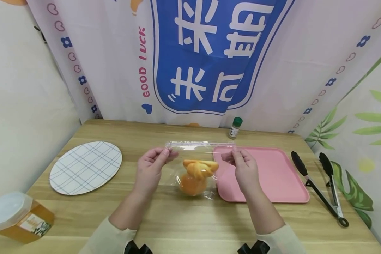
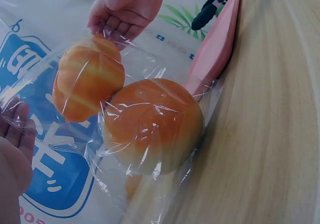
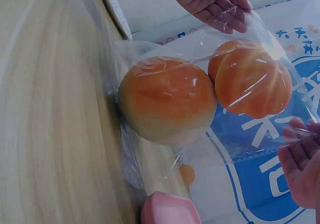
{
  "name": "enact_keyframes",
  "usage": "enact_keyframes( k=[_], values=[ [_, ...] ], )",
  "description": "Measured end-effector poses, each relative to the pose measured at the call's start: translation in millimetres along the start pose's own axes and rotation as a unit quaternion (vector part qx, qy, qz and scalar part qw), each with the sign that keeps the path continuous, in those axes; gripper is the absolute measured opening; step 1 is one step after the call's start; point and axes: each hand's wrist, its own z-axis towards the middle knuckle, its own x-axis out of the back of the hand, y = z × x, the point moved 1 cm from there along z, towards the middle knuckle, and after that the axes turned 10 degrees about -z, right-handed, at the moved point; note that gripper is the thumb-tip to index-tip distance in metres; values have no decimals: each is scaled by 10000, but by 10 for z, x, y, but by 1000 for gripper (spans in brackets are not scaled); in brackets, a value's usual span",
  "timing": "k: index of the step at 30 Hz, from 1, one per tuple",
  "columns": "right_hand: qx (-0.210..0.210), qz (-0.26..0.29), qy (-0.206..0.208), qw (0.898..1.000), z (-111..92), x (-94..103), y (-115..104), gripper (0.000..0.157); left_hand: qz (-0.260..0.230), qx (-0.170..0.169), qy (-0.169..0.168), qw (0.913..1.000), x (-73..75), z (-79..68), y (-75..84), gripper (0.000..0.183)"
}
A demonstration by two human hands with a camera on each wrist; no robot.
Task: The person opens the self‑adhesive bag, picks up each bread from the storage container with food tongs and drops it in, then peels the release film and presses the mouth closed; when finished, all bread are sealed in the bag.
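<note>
A clear zip bag (image 1: 200, 145) is held upright over the table, its zip strip stretched across the top. My left hand (image 1: 150, 169) pinches the top left corner between thumb and fingers. The top right corner is pinched by my right hand (image 1: 246, 169). Inside the bag, a round bun (image 3: 167, 101), golden brown above and paler below, sits at the bottom. Above it rests a ridged bread roll (image 2: 90, 81), leaning on the bun. In both wrist views the bag's lower end is close over the wooden tabletop.
A pink tray (image 1: 266, 173) lies right of the bag, overlapped by my right hand. Black-tipped tongs (image 1: 324, 190) are at the far right. A checked oval plate (image 1: 85, 167) and an amber jar (image 1: 35, 222) stand left. A green-capped bottle (image 1: 235, 127) is at the back edge.
</note>
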Motion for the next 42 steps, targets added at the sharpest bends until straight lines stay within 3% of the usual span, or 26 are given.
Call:
enact_keyframes(
  k=[7,11,13,15,17,18,19,22,24,25,28,32,38,42],
  values=[
    [-237,-277,259,9990,-33,25,-38,27,-54,-60,-104,9999,-2,-22,-11,23],
    [-184,-864,456,9950,-61,47,-97,23,1,-245,-288,9993,1,-31,-4,17],
    [41,-1193,621,9909,-90,48,-138,23,-24,-335,-377,9987,-1,-34,-2,16],
    [604,-1495,841,9833,-131,29,-194,29,-64,-394,-439,9982,-5,-38,-4,17],
    [1657,-1813,1039,9638,-175,-16,-270,33,-104,-435,-488,9978,-14,-40,-3,16],
    [2298,-1963,1142,9464,-196,-51,-314,32,-105,-440,-507,9977,-18,-43,-4,14],
    [3014,-2119,1264,9210,-211,-95,-362,29,-90,-442,-522,9976,-21,-45,-5,12],
    [4878,-2393,1287,8296,-240,-250,-525,14,-37,-412,-561,9976,-29,-56,1,11],
    [5592,-2494,1058,7835,-243,-365,-627,10,-16,-424,-640,9971,-31,-63,3,17],
    [5818,-2551,888,7672,-242,-420,-672,10,-35,-454,-699,9965,-31,-68,3,19],
    [6048,-2860,413,7421,-237,-552,-768,12,-124,-662,-922,9935,-34,-81,0,17],
    [6093,-3228,303,7237,-209,-633,-803,15,-126,-987,-1196,9878,-46,-96,-2,15],
    [6203,-3447,260,7041,-161,-640,-794,18,-17,-1146,-1482,9823,-51,-119,19,21],
    [6200,-3534,125,7004,-154,-629,-808,16,79,-1172,-1525,9813,-47,-130,28,21]
  ],
)
